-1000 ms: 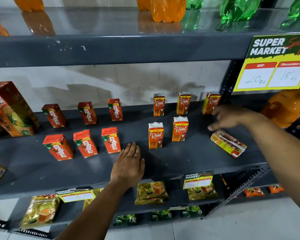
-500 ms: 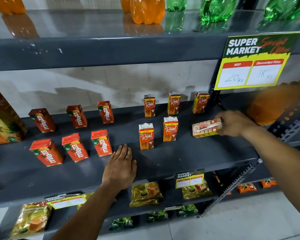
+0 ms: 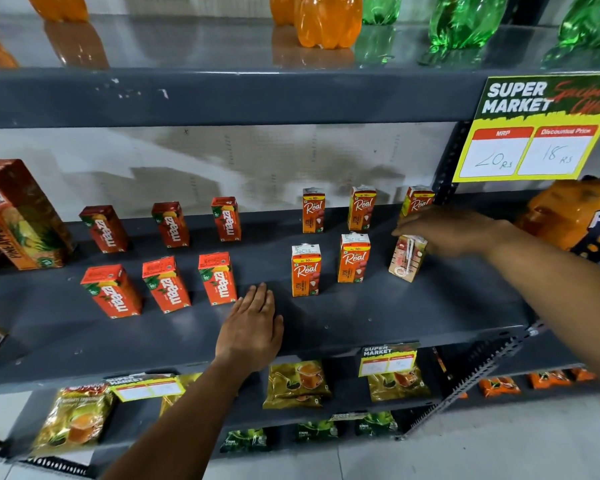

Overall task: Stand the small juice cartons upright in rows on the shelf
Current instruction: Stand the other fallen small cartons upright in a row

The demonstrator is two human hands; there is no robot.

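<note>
On the grey shelf [image 3: 378, 317] stand several small red Maaza cartons [image 3: 168, 284] in two rows at the left. Several orange Real cartons [image 3: 305, 270] stand in two rows to their right. My right hand [image 3: 451, 230] grips the top of one more Real carton [image 3: 406, 259], which stands almost upright at the right end of the front row, its straw side facing me. Behind that hand, a back-row Real carton [image 3: 418, 200] is partly hidden. My left hand [image 3: 252, 327] lies flat on the shelf, palm down, holding nothing.
A large pineapple juice carton [image 3: 21, 216] stands at the far left. Orange and green bottles [image 3: 326, 20] line the shelf above. A yellow price sign [image 3: 534, 133] hangs at the upper right beside the upright post [image 3: 445, 168]. Snack packets [image 3: 297, 382] fill the shelves below.
My right hand picked up the carton that lay on its side at the right, carried it left and turned it upright at the end of the front row. My left hand stayed flat.
</note>
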